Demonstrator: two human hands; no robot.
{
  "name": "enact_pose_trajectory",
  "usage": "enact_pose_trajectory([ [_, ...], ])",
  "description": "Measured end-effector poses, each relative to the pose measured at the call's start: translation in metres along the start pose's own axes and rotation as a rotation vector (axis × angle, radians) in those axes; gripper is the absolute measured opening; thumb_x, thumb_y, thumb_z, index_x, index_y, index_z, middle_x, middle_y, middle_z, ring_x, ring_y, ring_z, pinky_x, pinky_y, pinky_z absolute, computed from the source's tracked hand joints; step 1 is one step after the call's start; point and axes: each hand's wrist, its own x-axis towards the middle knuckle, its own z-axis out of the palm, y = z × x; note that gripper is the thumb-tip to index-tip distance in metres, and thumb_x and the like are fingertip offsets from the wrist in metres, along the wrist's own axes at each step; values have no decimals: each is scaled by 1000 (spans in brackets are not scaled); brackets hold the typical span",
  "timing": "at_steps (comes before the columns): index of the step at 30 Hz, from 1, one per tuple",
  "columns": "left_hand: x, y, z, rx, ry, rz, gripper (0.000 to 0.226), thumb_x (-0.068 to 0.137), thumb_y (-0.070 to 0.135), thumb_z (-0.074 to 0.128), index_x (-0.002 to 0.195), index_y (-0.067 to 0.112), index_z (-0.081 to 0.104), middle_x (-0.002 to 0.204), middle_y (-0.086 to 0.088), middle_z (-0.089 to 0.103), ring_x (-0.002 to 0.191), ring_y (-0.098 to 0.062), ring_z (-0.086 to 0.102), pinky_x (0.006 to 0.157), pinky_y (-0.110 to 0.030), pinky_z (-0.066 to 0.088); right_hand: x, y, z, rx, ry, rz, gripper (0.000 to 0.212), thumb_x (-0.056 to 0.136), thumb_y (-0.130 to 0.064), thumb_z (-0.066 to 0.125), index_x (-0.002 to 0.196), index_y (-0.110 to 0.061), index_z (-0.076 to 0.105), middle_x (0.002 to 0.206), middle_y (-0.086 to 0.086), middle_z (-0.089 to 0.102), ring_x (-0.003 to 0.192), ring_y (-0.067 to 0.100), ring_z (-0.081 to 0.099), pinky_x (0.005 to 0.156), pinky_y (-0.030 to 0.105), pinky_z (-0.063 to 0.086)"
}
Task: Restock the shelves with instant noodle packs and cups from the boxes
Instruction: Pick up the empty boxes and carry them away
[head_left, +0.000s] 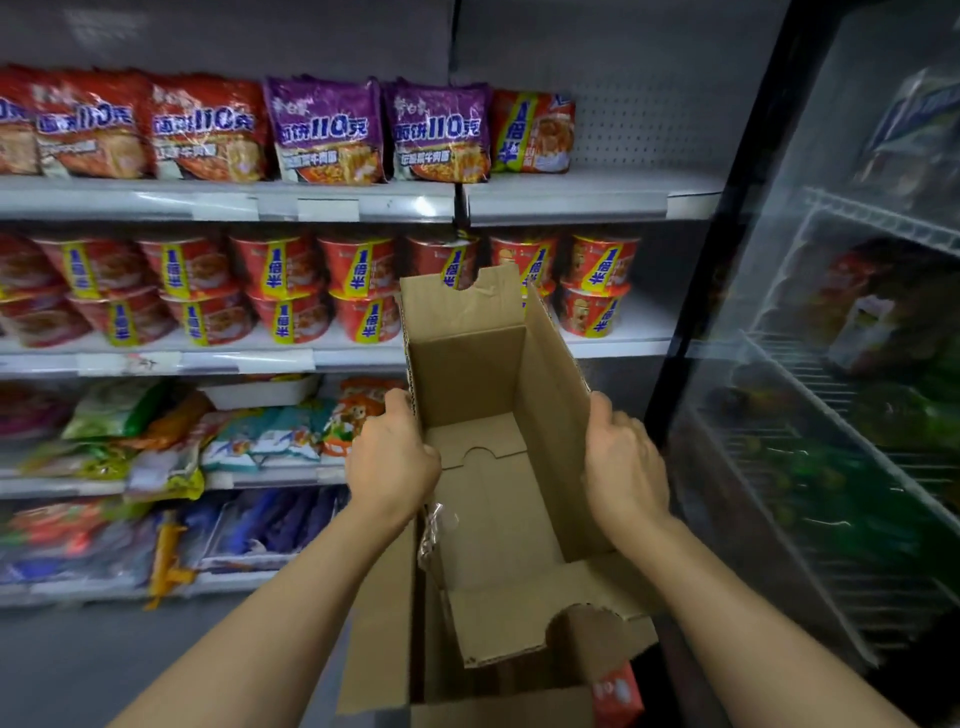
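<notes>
I hold an open brown cardboard box (483, 374) in front of the shelves; nothing shows inside it. My left hand (392, 457) grips its left wall and my right hand (623, 462) grips its right wall. Red and purple noodle packs (322, 130) line the top shelf (592, 195), whose right end is bare. Red noodle cups (280, 291) stand stacked two high on the second shelf, partly hidden behind the box. A second open box (379, 639) stands on the floor below, with a red pack (618, 691) showing in it.
A glass-door fridge (831, 364) with bottles and wire racks stands close on the right. Lower shelves on the left hold mixed snack bags (156, 441). Grey floor (104, 665) lies at lower left.
</notes>
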Motion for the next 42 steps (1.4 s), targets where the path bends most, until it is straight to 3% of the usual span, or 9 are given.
enact_pose_trajectory([
  [5, 7, -45, 6, 15, -54, -8, 40, 82, 6, 58, 118, 10, 42, 84, -9, 52, 86, -34, 60, 62, -35, 42, -10, -27, 36, -19, -40, 25, 54, 91, -4, 54, 139, -10, 30, 110, 10, 60, 102, 24, 56, 81, 33, 51],
  [10, 16, -80, 36, -36, -157, -35, 48, 81, 6, 57, 126, 12, 41, 90, -16, 65, 86, -36, 62, 69, -42, 54, -18, -36, 72, -30, -99, 87, 53, 90, -1, 55, 138, -8, 35, 105, 12, 63, 98, 26, 61, 79, 34, 53],
  [18, 20, -111, 115, -100, -237, -65, 46, 85, 6, 54, 129, 16, 43, 100, -14, 63, 88, -33, 63, 69, -37, 51, -17, -18, 138, -3, -230, 149, 59, 93, -4, 52, 145, -11, 26, 116, 10, 59, 105, 23, 59, 84, 31, 51],
  [26, 28, -136, 196, -14, -351, -117, 48, 89, 9, 51, 135, 19, 36, 81, -5, 62, 68, -21, 57, 51, -27, 40, -3, 12, 228, 44, -337, 182, 63, 90, -6, 58, 145, -9, 27, 119, 11, 59, 108, 22, 57, 85, 28, 48],
  [33, 16, -164, 263, -43, -422, -224, 48, 88, 4, 55, 131, 17, 39, 81, 0, 54, 78, -25, 62, 64, -37, 51, -11, 33, 304, 110, -405, 199, 62, 88, -6, 62, 143, -7, 32, 118, 14, 59, 104, 24, 59, 78, 27, 48],
  [38, 5, -181, 297, -11, -429, -218, 52, 91, 8, 52, 138, 14, 34, 87, -9, 62, 78, -23, 58, 63, -27, 37, -23, 40, 343, 119, -432, 205, 72, 85, -6, 68, 145, -7, 29, 117, 14, 59, 97, 20, 60, 77, 25, 48],
  [42, 0, -189, 310, 24, -424, -220, 54, 92, 11, 53, 141, 15, 30, 96, -13, 67, 84, -29, 63, 65, -32, 44, -27, 42, 360, 113, -439, 201, 80, 81, -7, 73, 147, -5, 26, 118, 15, 58, 96, 21, 60, 77, 26, 49],
])
